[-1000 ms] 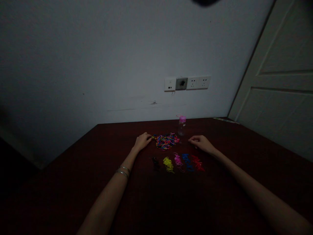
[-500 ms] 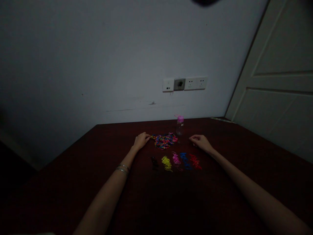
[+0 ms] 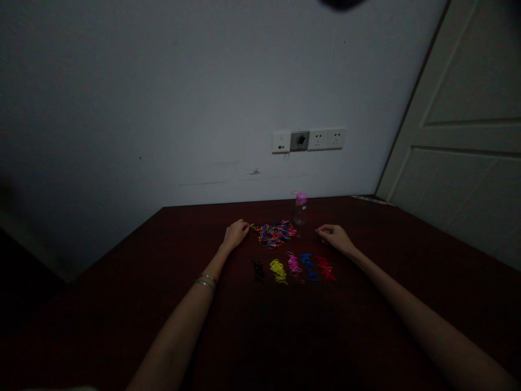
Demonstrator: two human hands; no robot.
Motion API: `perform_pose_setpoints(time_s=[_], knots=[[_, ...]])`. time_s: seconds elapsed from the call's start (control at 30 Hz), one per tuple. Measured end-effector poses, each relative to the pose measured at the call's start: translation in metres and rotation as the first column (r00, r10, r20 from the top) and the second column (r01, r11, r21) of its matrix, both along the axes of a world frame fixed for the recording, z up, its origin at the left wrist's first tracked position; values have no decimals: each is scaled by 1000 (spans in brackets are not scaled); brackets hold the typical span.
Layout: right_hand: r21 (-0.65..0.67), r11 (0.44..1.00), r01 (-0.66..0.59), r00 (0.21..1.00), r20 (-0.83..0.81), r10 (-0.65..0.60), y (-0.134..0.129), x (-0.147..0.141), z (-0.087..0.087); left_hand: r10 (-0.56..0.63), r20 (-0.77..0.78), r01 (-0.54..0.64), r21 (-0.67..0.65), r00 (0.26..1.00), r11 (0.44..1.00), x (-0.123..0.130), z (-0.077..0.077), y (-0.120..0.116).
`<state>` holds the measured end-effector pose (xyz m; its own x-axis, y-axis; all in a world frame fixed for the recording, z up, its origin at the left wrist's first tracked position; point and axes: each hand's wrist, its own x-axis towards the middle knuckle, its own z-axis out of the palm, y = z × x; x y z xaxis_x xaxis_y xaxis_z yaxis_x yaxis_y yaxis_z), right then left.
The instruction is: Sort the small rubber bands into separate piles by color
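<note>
A tangled pile of multicoloured strings (image 3: 274,233) lies on the dark red table (image 3: 163,304). My left hand (image 3: 236,233) rests at the pile's left edge, fingers pressed together; what they hold, if anything, is too small to tell. To the right of the pile, my right hand (image 3: 334,238) lies with its fingers curled together, and their contents cannot be made out. Nearer to me is a row of separate bunches: black (image 3: 258,270), yellow (image 3: 278,271), pink (image 3: 293,266), blue (image 3: 310,267) and red (image 3: 326,269).
A clear bottle with a pink lid (image 3: 300,209) stands behind the pile, towards the right. Wall sockets (image 3: 308,140) are on the wall beyond the table. A pale panelled door (image 3: 468,141) is at the right.
My left hand's fingertips have drawn slightly back from the pile's left edge. My right hand is almost unchanged.
</note>
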<state>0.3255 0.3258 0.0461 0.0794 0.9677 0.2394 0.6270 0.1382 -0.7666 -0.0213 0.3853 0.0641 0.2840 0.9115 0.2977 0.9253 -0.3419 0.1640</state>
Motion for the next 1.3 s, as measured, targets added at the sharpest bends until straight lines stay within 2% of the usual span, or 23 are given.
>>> perform_pose_setpoints(time_s=[0.3, 0.47, 0.6, 0.73, 0.83, 0.97, 1.03, 1.1, 1.17, 1.3], knots=[[17, 999, -31, 999, -27, 32, -1, -2, -1, -22, 62, 19, 50, 998, 999, -4, -1, 1], [14, 999, -38, 999, -33, 38, 2, 0, -3, -68, 196, 56, 67, 978, 996, -5, -6, 4], [22, 999, -25, 999, -40, 26, 3, 0, -4, -146, 310, 143, 34, 939, 989, -4, -4, -3], [28, 999, -26, 999, -34, 27, 2, -1, -2, -241, 395, 277, -37, 887, 960, 0, 12, -19], [33, 999, -29, 999, -42, 31, 1, -1, -2, -287, 440, 392, -168, 851, 905, 6, 24, -33], [33, 999, -25, 999, -46, 27, 2, -1, -4, -390, 453, 563, -351, 801, 748, 17, 32, -52], [33, 999, -25, 998, -49, 26, 2, -1, -4, -418, 462, 610, -428, 782, 667, 22, 34, -60], [32, 999, -30, 998, -45, 32, 2, -1, -4, -428, 476, 635, -476, 768, 609, 27, 37, -65], [34, 999, -34, 999, -28, 35, 2, -1, -3, -424, 489, 643, -493, 762, 586, 30, 39, -68], [43, 999, -19, 1000, -1, 19, 0, -2, -1, -384, 510, 625, -479, 770, 617, 34, 40, -68]])
